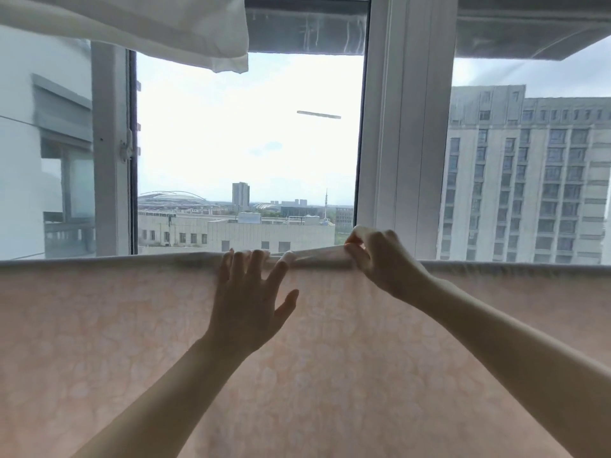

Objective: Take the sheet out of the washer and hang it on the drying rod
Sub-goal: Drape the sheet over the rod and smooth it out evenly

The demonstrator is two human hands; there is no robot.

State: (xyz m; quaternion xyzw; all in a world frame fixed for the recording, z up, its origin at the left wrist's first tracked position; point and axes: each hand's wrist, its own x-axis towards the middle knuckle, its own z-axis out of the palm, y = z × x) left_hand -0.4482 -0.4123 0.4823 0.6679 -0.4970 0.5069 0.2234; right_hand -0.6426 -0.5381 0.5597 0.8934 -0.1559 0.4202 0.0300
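Note:
A pale pink patterned sheet [99,342] hangs across the whole width of the view, folded over a horizontal drying rod that it hides along its top edge. My left hand [248,302] lies flat against the sheet just below that edge, fingers spread, fingertips on the fold. My right hand [373,256] pinches a raised fold of the sheet at the top edge, right of centre. The washer is out of view.
A white cloth [158,24] hangs overhead at the upper left. Behind the sheet stands a window with white frames [396,127], its middle pane open to the city. A tall grey building [529,180] shows on the right.

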